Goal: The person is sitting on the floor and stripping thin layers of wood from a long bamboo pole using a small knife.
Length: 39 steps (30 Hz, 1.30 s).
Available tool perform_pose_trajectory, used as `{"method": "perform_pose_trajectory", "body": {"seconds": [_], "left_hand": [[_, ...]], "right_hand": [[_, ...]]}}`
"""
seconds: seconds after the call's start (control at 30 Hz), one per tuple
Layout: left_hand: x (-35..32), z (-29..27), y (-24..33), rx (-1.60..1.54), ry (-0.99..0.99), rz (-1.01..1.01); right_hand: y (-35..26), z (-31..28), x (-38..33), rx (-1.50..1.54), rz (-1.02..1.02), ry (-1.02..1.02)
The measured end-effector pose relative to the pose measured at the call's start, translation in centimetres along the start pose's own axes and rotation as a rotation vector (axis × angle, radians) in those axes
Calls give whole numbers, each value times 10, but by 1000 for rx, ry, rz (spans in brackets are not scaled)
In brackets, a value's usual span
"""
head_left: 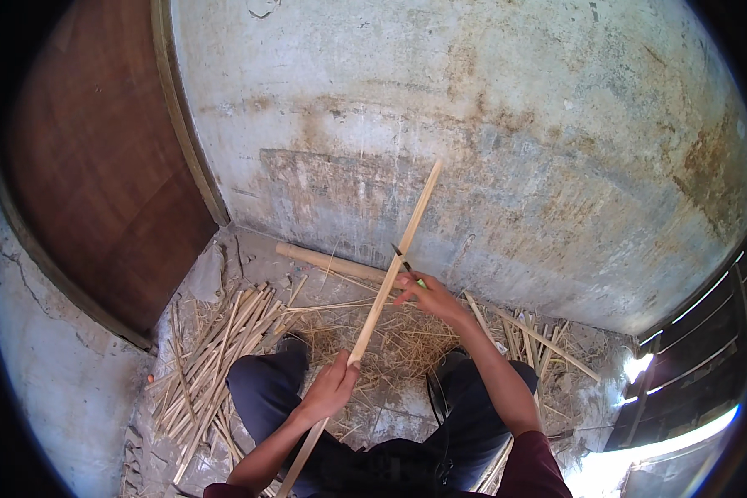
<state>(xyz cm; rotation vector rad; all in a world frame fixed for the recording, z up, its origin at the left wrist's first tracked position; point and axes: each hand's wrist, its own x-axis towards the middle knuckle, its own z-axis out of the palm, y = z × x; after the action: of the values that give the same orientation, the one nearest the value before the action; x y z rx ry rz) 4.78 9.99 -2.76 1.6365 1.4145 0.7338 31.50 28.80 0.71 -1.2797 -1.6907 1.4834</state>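
Left hand clenched on bamboo strip, right hand seemingly gripping small knife against it.

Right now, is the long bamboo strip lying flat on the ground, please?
No, the left hand grips the bamboo strip raised at a slant, while the right hand sets a knife against it.

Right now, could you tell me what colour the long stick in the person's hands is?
Pale tan, like bare split bamboo: the long stick shows best in the head view.
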Motion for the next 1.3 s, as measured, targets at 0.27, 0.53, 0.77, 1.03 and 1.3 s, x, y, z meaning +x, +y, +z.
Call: {"method": "perform_pose_trajectory", "body": {"seconds": [0.27, 0.53, 0.77, 1.03, 1.3], "left_hand": [[15, -15, 35, 52, 39, 101], [23, -19, 36, 58, 9, 107], [-15, -24, 9, 112, 149, 115], [-15, -17, 9, -1, 189, 29], [3, -31, 5, -609, -96, -111]], "right_hand": [[-1, 4, -3, 409, -99, -145], [-9, 7, -2, 287, -190, 165], [-24, -13, -9, 236, -160, 269], [-3, 0, -3, -52, -413, 357], [-26, 39, -33, -469, -588, 295]]}}
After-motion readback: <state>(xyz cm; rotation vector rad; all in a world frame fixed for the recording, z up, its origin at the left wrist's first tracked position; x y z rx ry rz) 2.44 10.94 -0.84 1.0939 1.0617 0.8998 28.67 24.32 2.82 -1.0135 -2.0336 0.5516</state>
